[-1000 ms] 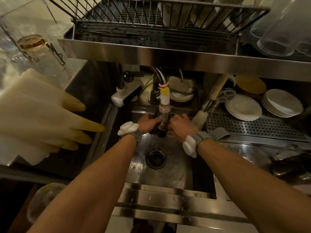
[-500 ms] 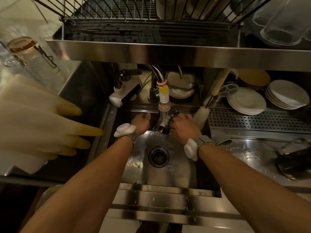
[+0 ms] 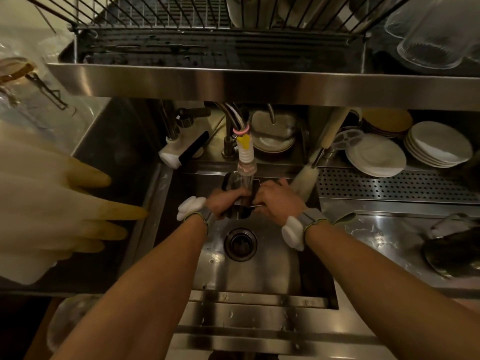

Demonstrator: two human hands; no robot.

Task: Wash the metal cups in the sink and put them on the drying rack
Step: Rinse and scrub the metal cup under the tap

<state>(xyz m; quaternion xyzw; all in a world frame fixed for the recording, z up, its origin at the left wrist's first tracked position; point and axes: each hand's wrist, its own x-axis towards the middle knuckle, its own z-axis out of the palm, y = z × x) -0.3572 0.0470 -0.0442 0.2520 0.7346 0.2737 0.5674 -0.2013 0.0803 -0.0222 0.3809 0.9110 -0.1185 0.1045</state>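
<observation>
A dark metal cup (image 3: 235, 183) is held under the faucet nozzle (image 3: 246, 154) above the steel sink (image 3: 270, 271). My left hand (image 3: 224, 201) wraps its left side and my right hand (image 3: 276, 201) grips its right side. Water streams from the nozzle onto the cup. Most of the cup is hidden by my fingers. The wire drying rack (image 3: 166, 24) stands on the steel shelf above the sink, near the top of the view.
Rubber gloves (image 3: 52, 203) hang at the left. Stacked plates (image 3: 376, 154) sit behind a perforated tray (image 3: 394, 185) at the right. A bottle brush (image 3: 305, 178) leans by my right hand. Upturned glasses (image 3: 436, 37) stand top right. A drain (image 3: 240, 244) lies below my hands.
My left hand has closed back onto the cup after being off it half a second ago. The cup sits a little nearer to me under the stream.
</observation>
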